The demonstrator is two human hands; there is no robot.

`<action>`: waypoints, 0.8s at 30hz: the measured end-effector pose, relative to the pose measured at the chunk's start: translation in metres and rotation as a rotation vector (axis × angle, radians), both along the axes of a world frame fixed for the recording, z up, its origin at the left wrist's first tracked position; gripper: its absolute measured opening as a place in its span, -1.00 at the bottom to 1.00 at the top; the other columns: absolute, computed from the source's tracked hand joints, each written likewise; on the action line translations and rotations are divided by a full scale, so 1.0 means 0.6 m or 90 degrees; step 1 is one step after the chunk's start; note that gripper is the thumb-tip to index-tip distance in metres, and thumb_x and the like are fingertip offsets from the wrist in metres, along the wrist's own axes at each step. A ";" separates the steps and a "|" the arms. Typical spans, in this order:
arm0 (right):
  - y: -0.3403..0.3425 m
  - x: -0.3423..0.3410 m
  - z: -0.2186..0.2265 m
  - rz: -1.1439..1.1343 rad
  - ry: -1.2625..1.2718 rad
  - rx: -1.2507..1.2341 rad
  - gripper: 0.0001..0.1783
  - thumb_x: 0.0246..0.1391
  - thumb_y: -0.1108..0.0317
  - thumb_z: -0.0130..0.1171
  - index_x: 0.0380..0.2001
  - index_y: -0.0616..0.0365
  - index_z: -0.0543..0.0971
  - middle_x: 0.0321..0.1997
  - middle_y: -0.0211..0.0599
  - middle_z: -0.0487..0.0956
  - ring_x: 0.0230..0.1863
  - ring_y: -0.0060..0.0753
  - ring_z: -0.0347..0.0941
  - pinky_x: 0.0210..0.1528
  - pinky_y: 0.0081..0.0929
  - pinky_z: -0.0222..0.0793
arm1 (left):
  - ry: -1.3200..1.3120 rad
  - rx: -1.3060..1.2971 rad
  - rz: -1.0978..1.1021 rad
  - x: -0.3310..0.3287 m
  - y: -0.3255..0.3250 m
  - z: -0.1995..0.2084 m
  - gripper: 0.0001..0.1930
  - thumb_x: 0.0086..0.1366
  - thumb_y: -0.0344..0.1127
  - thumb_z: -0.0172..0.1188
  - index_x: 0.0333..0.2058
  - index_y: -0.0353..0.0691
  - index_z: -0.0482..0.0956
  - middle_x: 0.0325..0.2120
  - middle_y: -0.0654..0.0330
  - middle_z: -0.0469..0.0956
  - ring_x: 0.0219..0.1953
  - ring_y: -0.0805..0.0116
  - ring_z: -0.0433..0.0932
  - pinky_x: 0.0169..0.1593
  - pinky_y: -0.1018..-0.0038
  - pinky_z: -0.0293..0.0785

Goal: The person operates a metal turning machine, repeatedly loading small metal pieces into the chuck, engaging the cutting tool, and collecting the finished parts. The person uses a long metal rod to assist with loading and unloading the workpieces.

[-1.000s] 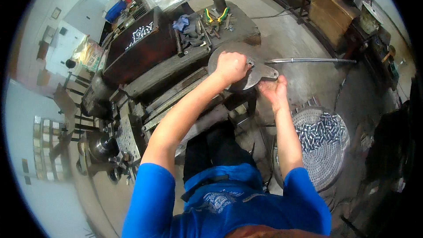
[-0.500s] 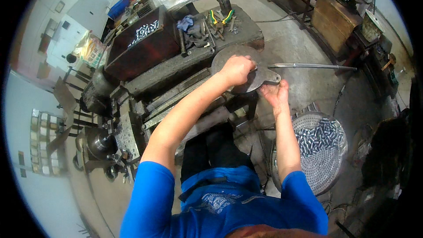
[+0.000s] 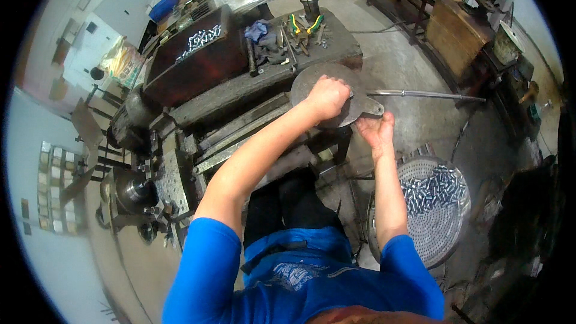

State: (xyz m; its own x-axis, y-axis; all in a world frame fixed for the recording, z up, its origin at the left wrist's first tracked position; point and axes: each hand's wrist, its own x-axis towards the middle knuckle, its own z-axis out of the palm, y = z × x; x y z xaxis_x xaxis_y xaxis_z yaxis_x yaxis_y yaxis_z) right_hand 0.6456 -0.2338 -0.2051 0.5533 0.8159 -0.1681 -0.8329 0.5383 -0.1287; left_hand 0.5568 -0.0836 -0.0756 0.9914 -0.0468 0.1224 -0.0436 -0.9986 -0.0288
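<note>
My left hand [image 3: 329, 97] is closed in a fist over a round grey metal plate [image 3: 306, 81]. Whatever the fingers wrap round is mostly hidden. Palm up, my right hand [image 3: 377, 133] reaches under the plate's rounded lug [image 3: 372, 107]. Its thumb stands apart beside the lug, while its fingertips are partly out of sight below. A long shiny metal bar [image 3: 426, 94] sticks out to the right from the plate. At the lower right, short shiny metal cylinders [image 3: 433, 191] lie heaped on a round perforated tray [image 3: 429, 240], close to my right forearm.
Beyond my left arm runs a machine bed [image 3: 240, 129], with a chuck [image 3: 133, 192] at its left end. A dark box [image 3: 186, 72] holds more small metal parts. Yellow-green-handled pliers [image 3: 305, 27], wrenches and rags [image 3: 267, 51] lie on the ledge. Benches stand at the far right.
The whole view has shifted slightly. Both hands stay at the plate in nearly the same pose, and nothing is visibly picked up or let go.
</note>
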 end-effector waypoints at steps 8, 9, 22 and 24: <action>0.001 0.000 0.001 0.007 0.000 0.012 -0.35 -0.24 0.10 -0.08 -0.03 0.25 0.40 0.04 -0.05 0.42 0.05 0.00 0.33 0.11 -0.04 0.24 | 0.009 -0.051 -0.102 0.004 0.027 -0.004 -0.80 -0.16 -0.44 0.12 -0.45 -0.30 0.50 -0.41 -0.01 0.49 -0.26 0.01 0.50 -0.20 0.19 0.41; -0.001 -0.002 0.009 -0.004 0.010 -0.016 -0.35 -0.24 0.10 -0.07 -0.04 0.24 0.40 0.04 -0.05 0.42 0.05 0.00 0.33 0.11 -0.05 0.25 | 0.023 -0.064 -0.100 0.005 0.027 0.001 -0.81 -0.14 -0.42 0.13 -0.45 -0.31 0.50 -0.41 -0.02 0.50 -0.26 0.01 0.50 -0.20 0.19 0.42; -0.001 0.004 -0.003 0.001 0.018 -0.022 -0.35 -0.23 0.06 -0.08 -0.05 0.23 0.40 0.03 -0.07 0.42 0.03 0.00 0.33 0.08 -0.06 0.26 | 0.039 0.049 0.076 0.000 -0.006 -0.007 -0.88 -0.07 -0.31 0.10 -0.59 -0.18 0.56 -0.54 0.05 0.56 -0.38 0.11 0.57 -0.18 0.11 0.33; -0.002 0.010 -0.014 0.032 0.017 0.042 -0.35 -0.22 0.06 -0.10 -0.04 0.23 0.40 0.04 -0.06 0.42 0.03 0.00 0.33 0.08 -0.06 0.26 | 0.029 0.055 0.038 0.001 -0.001 -0.007 -0.90 -0.12 -0.35 0.10 -0.60 -0.18 0.56 -0.53 0.05 0.56 -0.37 0.11 0.57 -0.17 0.14 0.34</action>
